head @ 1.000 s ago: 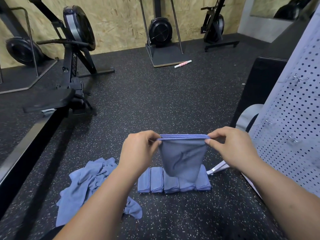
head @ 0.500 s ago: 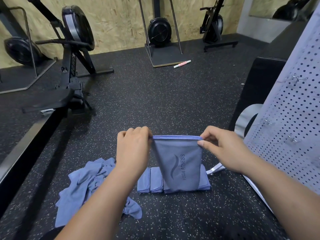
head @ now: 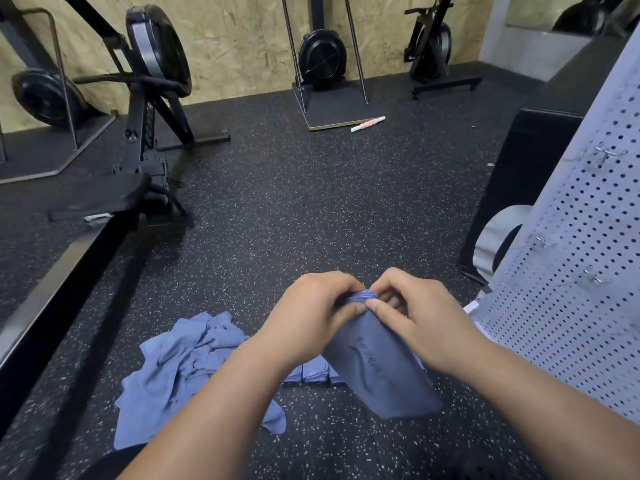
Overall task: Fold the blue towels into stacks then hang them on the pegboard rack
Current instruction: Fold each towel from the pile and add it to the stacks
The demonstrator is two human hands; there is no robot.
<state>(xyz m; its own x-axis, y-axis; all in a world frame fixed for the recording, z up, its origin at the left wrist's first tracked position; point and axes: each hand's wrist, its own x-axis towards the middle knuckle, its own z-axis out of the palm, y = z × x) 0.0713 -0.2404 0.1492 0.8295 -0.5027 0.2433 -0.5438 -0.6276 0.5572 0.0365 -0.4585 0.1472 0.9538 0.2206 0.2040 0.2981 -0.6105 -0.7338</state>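
Towel (head: 377,375): part-folded, hanging above the floor in front of the folded row.
Left hand (head: 311,318): fingers curled, pinching the towel's top edge.
Right hand (head: 420,317): pinching the same edge, touching the left.
Done: folded row (head: 313,372) on the floor.
Left: loose pile (head: 180,362) beside the row, unfolded.
Pegboard (head: 588,306): at right, visible hooks (head: 594,276) bare.
Judgement: folding partway; hanging not begun.

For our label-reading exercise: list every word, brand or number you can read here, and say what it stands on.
On the held towel: dark lettering beside a wavy logo, too blurred to read.
On the rowing machine: marks on its frame, too small to read.
No other text shows.
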